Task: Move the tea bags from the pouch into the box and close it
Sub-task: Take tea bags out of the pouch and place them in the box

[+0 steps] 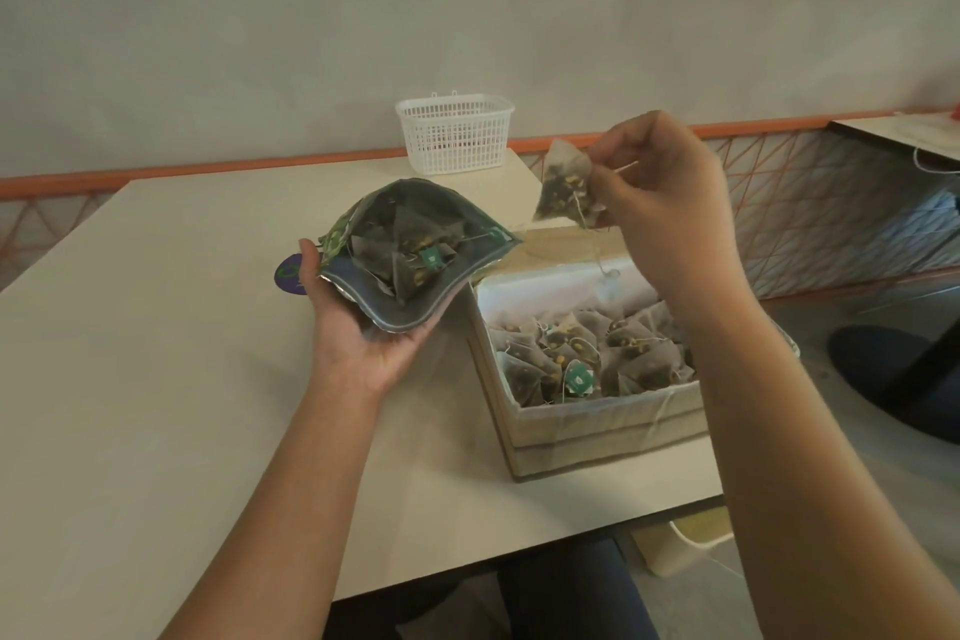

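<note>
The right hand [670,203] pinches a pyramid mesh tea bag [566,187] above the open wooden box [597,426] — mid-transfer. The left hand [363,327] cradles the open foil pouch [410,255], left of the box, bags remaining inside. Next, likely lowering it — string trailing.

The pale table [156,379] bears the open box [597,426] and a white basket [454,133].
</note>
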